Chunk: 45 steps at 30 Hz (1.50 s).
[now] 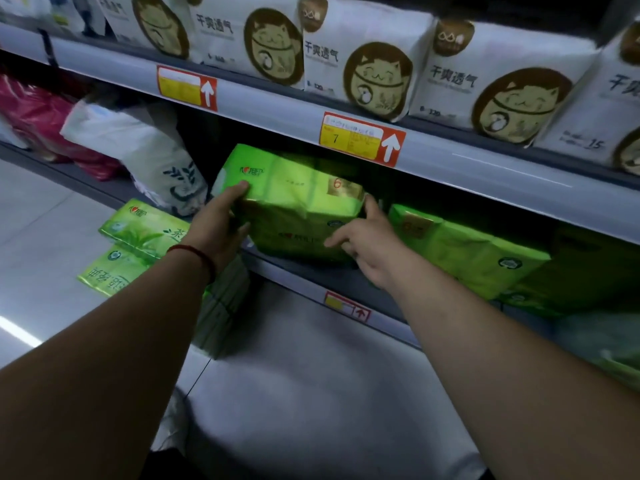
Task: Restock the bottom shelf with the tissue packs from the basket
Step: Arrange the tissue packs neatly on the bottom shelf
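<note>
A grey metal upper shelf (270, 110) runs from far left to near right. It carries red and yellow price tags (362, 139) on its edge and white packs with cat drawings (367, 60) above. Pink packs (38, 112) and a white leaf-print bag (138, 143) sit at far left. The pale tiled floor (311, 375) shows a bright glare streak (14, 329) at left; the light is dim.

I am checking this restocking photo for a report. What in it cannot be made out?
- Head view: the depth of the bottom shelf, hidden by the green tissue pack and darkness.
- Head view: the small print on the price tag, blurred.
- Head view: the stack of packs at left, partly covered by the left forearm.
- Head view: the basket, nowhere in frame.
</note>
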Available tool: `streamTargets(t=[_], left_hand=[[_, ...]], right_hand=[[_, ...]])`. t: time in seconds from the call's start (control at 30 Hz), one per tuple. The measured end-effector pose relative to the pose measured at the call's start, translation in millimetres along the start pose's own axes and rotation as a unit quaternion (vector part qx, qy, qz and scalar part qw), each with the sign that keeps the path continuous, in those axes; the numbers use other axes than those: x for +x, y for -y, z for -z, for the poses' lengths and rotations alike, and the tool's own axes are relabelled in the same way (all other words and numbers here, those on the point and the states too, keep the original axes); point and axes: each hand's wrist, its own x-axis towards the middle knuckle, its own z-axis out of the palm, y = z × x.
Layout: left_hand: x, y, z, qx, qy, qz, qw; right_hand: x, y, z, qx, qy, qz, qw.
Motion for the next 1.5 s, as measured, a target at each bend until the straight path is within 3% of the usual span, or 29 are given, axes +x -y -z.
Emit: streamTargets(t=[0.17,0.4,0.63,0.87,0.97,1.07,1.13,1.23,1.37,1.5], left_hand=[[12.7,11.4,-19.5,0.037,-0.061,-0.002,0.997],[25.8,11.8,-41.4,0.043,-0.089,-0.029,0.995],[32.2,14.0,-73.1,0.047,-0.049,0.003,0.998],[35.7,19.2,-79.4,0.074,-0.034,-0.006,0.997],[33.8,21.3,-71.9,0.075,-0.01,0.002,0.997],[30.6,28.0,-65.8,0.033,0.007,0.029,0.999],[28.9,33.3,-66.8,-0.009,0.008,0.047,0.999],[25.3,39.3,-76.3,-0.029,-0.005,0.072,0.997],[23.5,51.0,-86.5,-0.034,-0.019,0.055,0.998],[36.6,63.5,-81.9,-0.032,-0.039,0.017,0.999]], right_hand=[[0.6,-0.1,2.5,0.023,-0.064,-0.035,0.997],[0.0,-17.0,-16.5,0.013,-0.064,-0.027,0.997],[-15.9,-16.4,3.4,-0.013,-0.109,-0.019,0.994],[-18.5,-17.8,29.9,-0.111,-0.129,0.019,0.985],[-18.0,-19.8,44.4,-0.048,-0.095,-0.009,0.994],[-21.9,-21.8,61.9,0.09,-0.074,-0.131,0.984],[-27.7,-24.9,80.7,0.193,-0.103,-0.2,0.955],[-35.2,-31.5,125.5,0.295,-0.204,-0.201,0.912],[-31.2,-46.9,174.6,0.232,-0.239,-0.182,0.925],[-14.9,-58.6,177.2,0.193,-0.272,-0.135,0.933]])
